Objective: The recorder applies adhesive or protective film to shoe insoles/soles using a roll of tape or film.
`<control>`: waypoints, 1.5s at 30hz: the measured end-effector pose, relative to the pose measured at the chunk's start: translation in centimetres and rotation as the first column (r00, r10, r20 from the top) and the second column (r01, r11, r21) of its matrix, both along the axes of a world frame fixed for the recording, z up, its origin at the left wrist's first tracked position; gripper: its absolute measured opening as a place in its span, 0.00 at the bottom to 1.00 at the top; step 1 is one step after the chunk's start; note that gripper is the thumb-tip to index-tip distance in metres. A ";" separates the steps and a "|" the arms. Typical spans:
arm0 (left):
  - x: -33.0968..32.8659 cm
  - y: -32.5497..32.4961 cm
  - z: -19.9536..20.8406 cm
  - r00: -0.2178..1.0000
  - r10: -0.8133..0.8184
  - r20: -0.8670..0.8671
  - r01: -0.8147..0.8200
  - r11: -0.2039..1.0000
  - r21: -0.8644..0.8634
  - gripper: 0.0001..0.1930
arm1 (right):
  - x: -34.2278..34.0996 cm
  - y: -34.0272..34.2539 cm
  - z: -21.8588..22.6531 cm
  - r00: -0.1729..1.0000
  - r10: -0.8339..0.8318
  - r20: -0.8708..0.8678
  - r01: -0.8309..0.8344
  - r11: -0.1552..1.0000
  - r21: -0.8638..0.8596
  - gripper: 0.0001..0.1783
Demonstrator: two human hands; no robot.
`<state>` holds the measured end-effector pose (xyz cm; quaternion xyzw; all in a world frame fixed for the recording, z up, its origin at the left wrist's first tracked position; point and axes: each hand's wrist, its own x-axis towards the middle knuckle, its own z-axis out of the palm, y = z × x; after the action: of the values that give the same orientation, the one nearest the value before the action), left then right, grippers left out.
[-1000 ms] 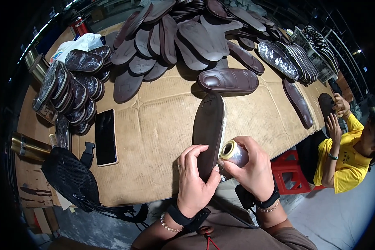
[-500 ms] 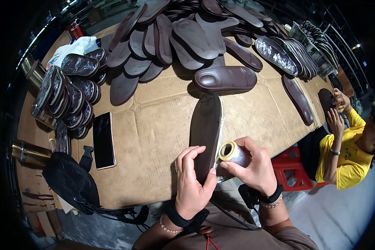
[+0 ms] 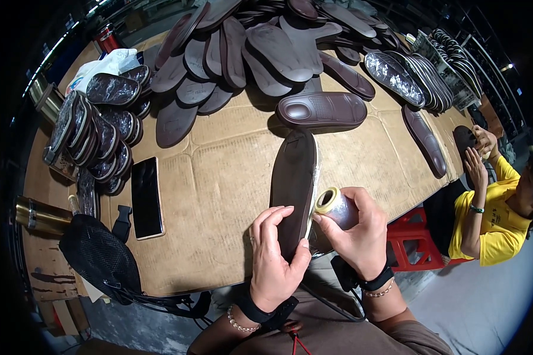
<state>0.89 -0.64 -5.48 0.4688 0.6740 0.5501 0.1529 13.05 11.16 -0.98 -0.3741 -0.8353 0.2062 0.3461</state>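
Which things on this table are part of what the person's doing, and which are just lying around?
Part of the work:
dark sole, held in the left hand
roll of clear film, held in the right hand
pile of loose soles
film-wrapped soles at the left

Apparently just lying about:
phone
black mesh bag
gold-coloured flask

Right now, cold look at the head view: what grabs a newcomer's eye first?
Probably the big heap of dark insoles across the far side of the cardboard-covered table. Then, at the near edge, the left hand holding one long insole, with the right hand gripping a roll of clear film beside it. At far right, a co-worker's yellow shirt stands out.
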 end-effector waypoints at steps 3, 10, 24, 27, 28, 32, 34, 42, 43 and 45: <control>0.0 0.0 0.0 1.000 -0.004 0.029 0.004 1.000 0.011 0.30 | -0.1 -0.1 -0.1 1.000 -0.006 0.010 0.006 1.000 0.020 0.24; -0.1 0.1 0.0 1.000 -0.005 0.001 0.005 1.000 0.004 0.29 | -0.3 -0.1 -0.1 1.000 0.006 0.002 -0.007 0.998 0.056 0.25; -1.8 1.0 0.1 0.931 -0.056 0.360 0.116 0.982 -0.148 0.41 | -0.7 -0.8 -0.2 0.999 -0.005 0.036 0.002 0.996 0.086 0.25; -2.5 1.5 0.2 0.923 -0.077 0.376 0.162 0.966 -0.201 0.42 | -0.9 -0.7 0.0 0.999 0.033 0.013 -0.033 0.999 0.005 0.26; -2.7 1.4 0.1 0.901 -0.088 0.425 0.187 0.962 -0.197 0.43 | -0.6 -0.6 0.1 0.997 0.074 0.011 -0.074 0.997 -0.033 0.28; -2.8 0.8 -0.2 0.780 -0.158 0.606 0.209 0.978 -0.015 0.40 | 0.0 0.2 0.2 0.975 0.223 -0.008 -0.222 0.968 -0.114 0.32; -2.6 0.5 -0.4 0.817 -0.123 0.564 0.172 0.984 -0.035 0.40 | 0.2 0.5 0.1 0.966 0.255 -0.034 -0.257 0.960 -0.113 0.33; -2.1 0.5 -0.1 0.886 0.010 0.463 0.047 0.993 -0.110 0.39 | -1.6 2.9 1.1 0.955 0.286 -0.079 -0.289 0.957 -0.031 0.29; -2.0 0.5 -0.1 0.889 0.018 0.457 0.043 0.991 -0.123 0.39 | -2.2 3.1 1.3 0.965 0.254 -0.060 -0.251 0.967 0.049 0.27; -1.9 0.8 -0.2 0.912 0.012 0.411 0.034 0.994 -0.103 0.39 | -3.7 3.3 1.7 0.970 0.237 -0.058 -0.231 0.969 0.087 0.22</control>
<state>-1.02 0.17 -5.66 0.3374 0.6529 0.5982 0.3194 9.34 14.46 0.68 -0.2515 -0.8689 0.2249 0.3622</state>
